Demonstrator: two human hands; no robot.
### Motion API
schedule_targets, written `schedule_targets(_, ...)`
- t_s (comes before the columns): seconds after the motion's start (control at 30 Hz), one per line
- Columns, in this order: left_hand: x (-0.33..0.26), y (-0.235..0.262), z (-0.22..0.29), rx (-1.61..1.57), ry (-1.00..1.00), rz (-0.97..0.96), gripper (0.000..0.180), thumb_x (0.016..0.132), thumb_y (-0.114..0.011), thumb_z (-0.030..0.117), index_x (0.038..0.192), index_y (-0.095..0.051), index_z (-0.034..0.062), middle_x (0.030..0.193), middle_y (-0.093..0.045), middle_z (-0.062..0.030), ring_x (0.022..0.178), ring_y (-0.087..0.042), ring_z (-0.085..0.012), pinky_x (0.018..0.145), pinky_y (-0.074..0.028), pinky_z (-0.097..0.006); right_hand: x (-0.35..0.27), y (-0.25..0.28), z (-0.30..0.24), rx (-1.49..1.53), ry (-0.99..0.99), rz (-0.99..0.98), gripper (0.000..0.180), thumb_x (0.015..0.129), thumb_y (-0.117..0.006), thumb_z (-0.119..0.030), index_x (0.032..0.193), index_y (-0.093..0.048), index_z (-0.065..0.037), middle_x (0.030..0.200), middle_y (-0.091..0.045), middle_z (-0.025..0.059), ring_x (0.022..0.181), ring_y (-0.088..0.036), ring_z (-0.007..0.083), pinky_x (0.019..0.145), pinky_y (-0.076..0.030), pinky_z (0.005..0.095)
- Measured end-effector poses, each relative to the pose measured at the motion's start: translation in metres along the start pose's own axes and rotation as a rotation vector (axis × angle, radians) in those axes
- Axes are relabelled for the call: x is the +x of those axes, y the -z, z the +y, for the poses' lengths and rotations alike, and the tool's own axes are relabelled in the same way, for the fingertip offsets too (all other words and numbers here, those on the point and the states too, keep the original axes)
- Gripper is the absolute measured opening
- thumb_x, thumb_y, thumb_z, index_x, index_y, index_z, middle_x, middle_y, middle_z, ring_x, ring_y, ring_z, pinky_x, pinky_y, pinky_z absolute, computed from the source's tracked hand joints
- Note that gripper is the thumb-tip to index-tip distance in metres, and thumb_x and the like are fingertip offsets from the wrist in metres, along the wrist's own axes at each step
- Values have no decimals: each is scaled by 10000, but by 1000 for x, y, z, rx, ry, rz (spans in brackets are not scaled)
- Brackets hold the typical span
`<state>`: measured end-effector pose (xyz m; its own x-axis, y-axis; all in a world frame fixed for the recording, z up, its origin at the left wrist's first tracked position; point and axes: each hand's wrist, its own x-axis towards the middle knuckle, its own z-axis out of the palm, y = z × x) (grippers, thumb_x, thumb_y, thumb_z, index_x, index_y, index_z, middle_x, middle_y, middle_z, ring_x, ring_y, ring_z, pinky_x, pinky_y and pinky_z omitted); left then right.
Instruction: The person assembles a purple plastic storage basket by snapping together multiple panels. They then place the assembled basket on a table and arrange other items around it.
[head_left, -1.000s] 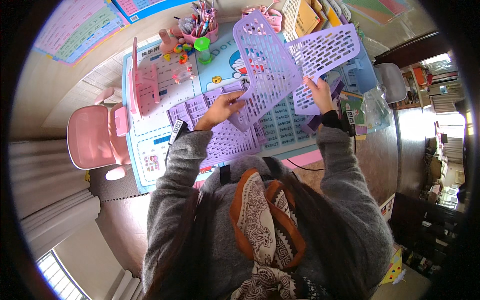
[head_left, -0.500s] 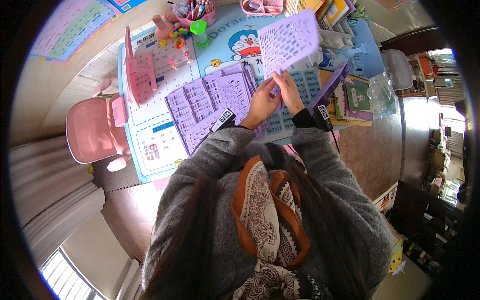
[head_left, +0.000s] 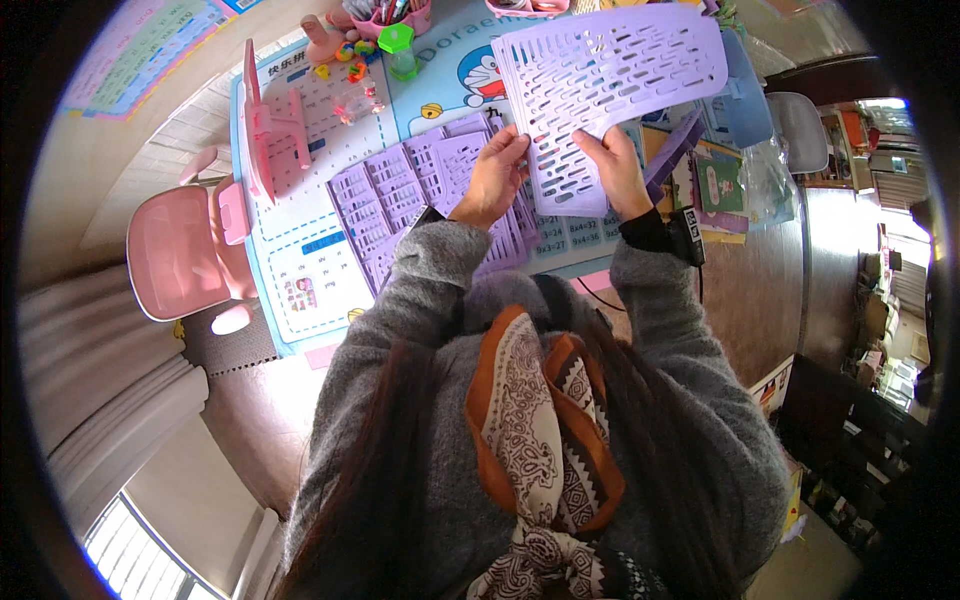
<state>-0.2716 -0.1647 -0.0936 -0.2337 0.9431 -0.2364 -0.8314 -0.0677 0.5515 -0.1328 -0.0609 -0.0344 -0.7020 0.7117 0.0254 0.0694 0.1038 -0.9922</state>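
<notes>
Both of my hands hold up a light purple plastic panel (head_left: 640, 70), L-shaped and pierced with rows of slots. My left hand (head_left: 490, 180) pinches its left edge, thumb at the front. My right hand (head_left: 622, 172) grips the notched right side, thumb on the face and the other fingers hidden behind. Below and left of my hands, more purple slotted panels (head_left: 385, 205) lie overlapping on the printed desk mat (head_left: 300, 235). Another purple piece (head_left: 677, 150) stands tilted just right of my right hand.
A pink stand (head_left: 258, 130) rises at the desk's left, near a pink chair (head_left: 175, 255). Along the back are a green hourglass (head_left: 400, 50) and a pink pen holder (head_left: 405, 18). Books (head_left: 722, 185), a clear plastic bag (head_left: 768, 185) and a blue bin (head_left: 745, 90) crowd the right.
The panel has turned and come nearer, showing its broad face. My hands, close together before, are now apart on its two sides, the right one shifted rightward.
</notes>
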Motion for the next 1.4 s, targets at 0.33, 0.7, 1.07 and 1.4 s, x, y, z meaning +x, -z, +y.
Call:
schedule_targets(0.33,1,-26,17,-105,9,27,187,945,-412,100,1081,-522,33,1053,-579,-53,955,-563,-149,886,-463,-305,15,6,-42,-92,10,-55,218,919,-529,-176,1000,-554,25,834,-606,24,720,-551,34,624,-444,186)
schedule_targets(0.7,5,-36,31,25,-103,121,216,881,-532,57,1094,-553,31,1008,-615,-55,887,-588,-131,802,-494,-273,36,-5,-43,-111,120,88,234,842,-627,-131,960,-577,65,813,-641,64,713,-561,61,621,-451,210)
schedule_targets(1.07,18,-3,30,-113,-95,-22,353,933,-424,76,1282,-392,32,1170,-545,-66,1033,-548,-147,911,-448,-265,34,3,-45,-177,175,263,280,926,-529,-261,814,-583,-9,608,-340,-55,575,-281,26,491,-233,227)
schedule_targets(1.4,-17,64,-11,897,-106,229,523,821,-628,190,1281,-446,22,1100,-579,-132,906,-569,-177,859,-432,-291,-6,4,47,-891,6,228,294,831,-593,-252,983,-564,-1,859,-613,226,757,-588,371,629,-450,421)
